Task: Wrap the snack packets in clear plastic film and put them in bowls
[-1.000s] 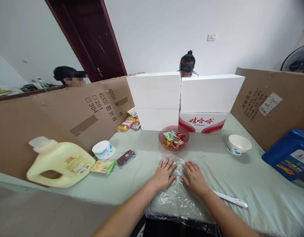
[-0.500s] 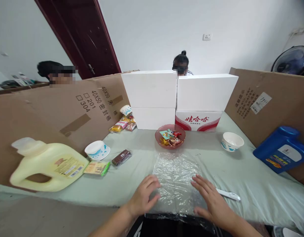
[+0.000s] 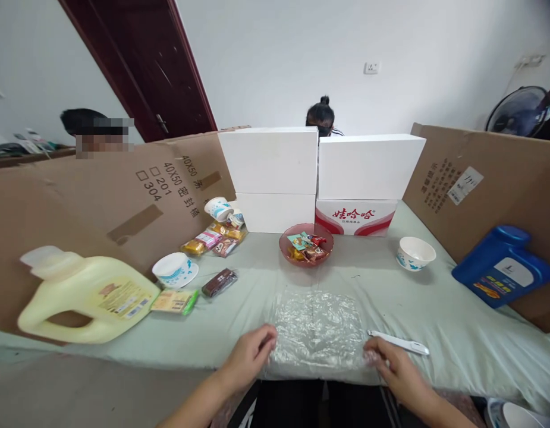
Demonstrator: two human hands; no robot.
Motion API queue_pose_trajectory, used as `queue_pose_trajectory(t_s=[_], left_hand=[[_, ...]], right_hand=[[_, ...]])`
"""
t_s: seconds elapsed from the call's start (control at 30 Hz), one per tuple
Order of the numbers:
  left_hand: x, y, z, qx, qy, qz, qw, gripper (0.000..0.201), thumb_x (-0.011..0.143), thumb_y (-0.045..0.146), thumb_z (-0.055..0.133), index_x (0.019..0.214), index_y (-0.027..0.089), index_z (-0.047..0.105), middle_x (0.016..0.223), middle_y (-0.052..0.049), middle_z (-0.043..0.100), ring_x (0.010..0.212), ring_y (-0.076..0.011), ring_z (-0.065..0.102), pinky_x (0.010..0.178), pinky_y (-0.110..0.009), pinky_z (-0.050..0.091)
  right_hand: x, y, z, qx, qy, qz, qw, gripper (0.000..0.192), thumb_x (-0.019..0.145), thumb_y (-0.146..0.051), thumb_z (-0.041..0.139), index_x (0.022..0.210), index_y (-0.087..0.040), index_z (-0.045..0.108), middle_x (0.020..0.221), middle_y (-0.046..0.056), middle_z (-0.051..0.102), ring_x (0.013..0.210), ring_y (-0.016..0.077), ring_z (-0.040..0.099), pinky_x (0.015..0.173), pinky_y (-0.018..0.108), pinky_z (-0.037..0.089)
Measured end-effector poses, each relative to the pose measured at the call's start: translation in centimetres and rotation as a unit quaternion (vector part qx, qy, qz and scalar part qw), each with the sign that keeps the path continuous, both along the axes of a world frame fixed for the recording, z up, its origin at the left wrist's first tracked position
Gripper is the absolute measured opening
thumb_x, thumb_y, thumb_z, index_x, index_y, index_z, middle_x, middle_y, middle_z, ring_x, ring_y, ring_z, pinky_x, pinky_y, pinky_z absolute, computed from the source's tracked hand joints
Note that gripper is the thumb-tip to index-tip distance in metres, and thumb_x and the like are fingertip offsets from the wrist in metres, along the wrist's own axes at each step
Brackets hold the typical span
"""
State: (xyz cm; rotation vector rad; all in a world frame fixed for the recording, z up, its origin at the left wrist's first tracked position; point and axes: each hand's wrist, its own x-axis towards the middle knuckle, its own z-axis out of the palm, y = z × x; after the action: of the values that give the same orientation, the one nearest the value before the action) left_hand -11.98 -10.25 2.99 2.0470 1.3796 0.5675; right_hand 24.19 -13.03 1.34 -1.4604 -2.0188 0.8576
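Observation:
A clear plastic bag [image 3: 319, 330] lies flat and wrinkled at the front of the cloth-covered table. My left hand [image 3: 252, 353] is at its left edge, fingers and thumb pinched together on the plastic. At the right edge, my right hand [image 3: 395, 362] pinches the bag's near corner. Just beyond that hand, a white folding-style knife or cutter [image 3: 402, 343] rests on the cloth; its exact kind is unclear. A pink glass bowl [image 3: 284, 252] with several wrapped snacks [image 3: 308, 245] stands behind the bag.
On the left are a yellow detergent jug [image 3: 100, 297], a paper bowl [image 3: 174, 270], wrapped snacks [image 3: 219, 282] and piled snack packs [image 3: 214, 239]. White boxes [image 3: 275, 163] wall the back. A paper bowl [image 3: 415, 254] and blue bottle [image 3: 502, 267] stand right. Two people are beyond the partitions.
My hands have moved apart and closed on the bag's edges. The bag's near end, earlier hanging over the table edge, now lies on the table. The snack packs at back left have shifted left.

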Motion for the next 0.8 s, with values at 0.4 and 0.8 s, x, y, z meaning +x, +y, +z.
queue_pose_trajectory(t_s=[0.4, 0.8], left_hand=[[2.9, 7.1, -1.4, 0.011, 0.249, 0.161, 0.955, 0.014, 0.095, 0.025, 0.045, 0.101, 0.024, 0.057, 0.091, -0.002, 0.072, 0.086, -0.0177, 0.067, 0.071, -0.024, 0.04], [3.6, 9.1, -2.0, 0.024, 0.332, 0.176, 0.926, 0.028, 0.099, 0.035, 0.036, 0.105, 0.017, 0.056, 0.087, -0.011, 0.072, 0.082, -0.0248, 0.069, 0.069, -0.031, 0.045]], right_hand=[[-4.1, 7.2, -2.3, 0.053, -0.219, -0.204, 0.953, 0.049, 0.092, -0.026, 0.036, 0.137, -0.009, 0.038, 0.08, 0.008, 0.071, 0.074, 0.0237, 0.069, 0.064, 0.032, 0.047], [-4.1, 7.1, -3.0, 0.105, -0.362, -0.17, 0.911, 0.045, 0.096, -0.021, 0.031, 0.139, -0.009, 0.039, 0.081, 0.012, 0.072, 0.07, 0.0232, 0.07, 0.058, 0.029, 0.048]])
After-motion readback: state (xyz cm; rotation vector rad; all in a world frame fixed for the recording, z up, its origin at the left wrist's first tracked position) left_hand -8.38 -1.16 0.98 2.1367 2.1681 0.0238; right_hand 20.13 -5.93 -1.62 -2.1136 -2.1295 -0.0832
